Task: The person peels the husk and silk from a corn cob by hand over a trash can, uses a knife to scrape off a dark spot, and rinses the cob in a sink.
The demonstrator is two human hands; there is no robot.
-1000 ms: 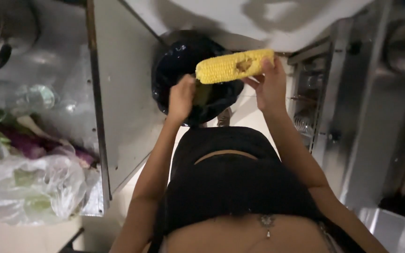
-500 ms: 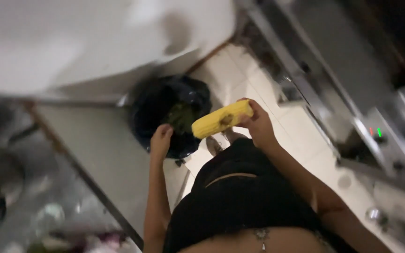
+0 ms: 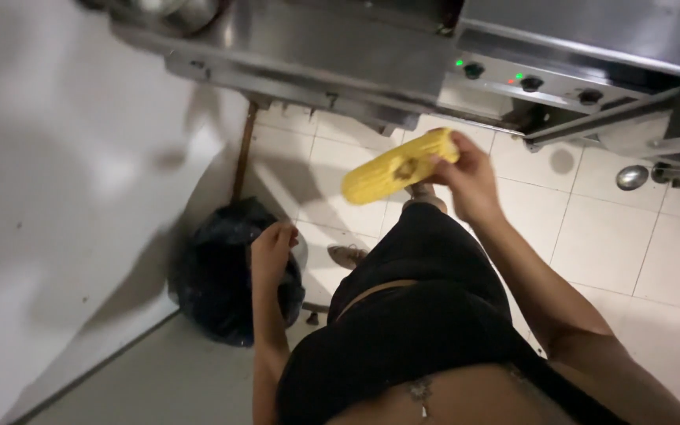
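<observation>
The right hand (image 3: 466, 175) grips a peeled yellow corn cob (image 3: 397, 166) by its far end, fingers wrapped around it, so the cob slants down and away from the palm. A dark blemish shows near the middle of the cob. The cob hangs in the air above the pale tiled floor (image 3: 592, 236), up and to the right of the black bin (image 3: 218, 275). The left hand (image 3: 271, 252) hovers just over the bin's rim with its fingers curled loosely inward; whether it holds anything cannot be told. The bin, lined with a dark bag, stands against the white wall (image 3: 64, 173). Beyond the cob, further from the bin, a steel appliance (image 3: 529, 55) with round knobs and small lit lamps spans the top of the view.
</observation>
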